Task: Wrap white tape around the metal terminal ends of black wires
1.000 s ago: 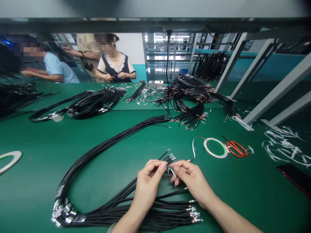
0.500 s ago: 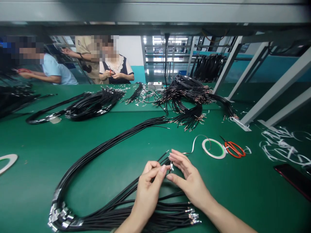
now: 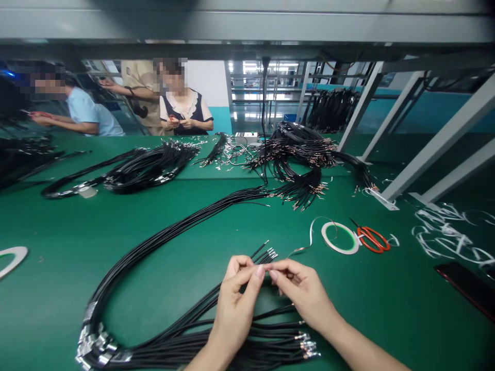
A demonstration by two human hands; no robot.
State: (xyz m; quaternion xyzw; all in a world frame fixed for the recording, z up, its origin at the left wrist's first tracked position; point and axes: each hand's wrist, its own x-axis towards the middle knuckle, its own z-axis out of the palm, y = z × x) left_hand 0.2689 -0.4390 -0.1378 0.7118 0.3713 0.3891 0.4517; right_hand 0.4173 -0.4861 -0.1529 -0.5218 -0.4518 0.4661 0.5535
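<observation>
My left hand (image 3: 237,299) and my right hand (image 3: 303,291) meet fingertip to fingertip over a small bunch of black wires (image 3: 263,255) with bare metal tips. Both hands pinch that bunch just below its tips. The wires belong to a long looped black wire bundle (image 3: 154,247) that curves across the green table (image 3: 77,242) and ends in terminals (image 3: 307,345) near my right wrist. A strip of white tape trails from a tape roll (image 3: 339,237) toward my right fingers.
Red-handled scissors (image 3: 372,239) lie beside the tape roll. A dark phone (image 3: 467,286) lies at the right edge, near white tape scraps (image 3: 444,237). More wire bundles (image 3: 297,149) pile at the back. Other people (image 3: 181,105) work across the table. Another tape roll (image 3: 11,257) sits far left.
My right hand's fingers, spread half a second ago, have closed down onto the wire tips beside my left fingertips. The small piece of white tape seen between my fingers no longer shows.
</observation>
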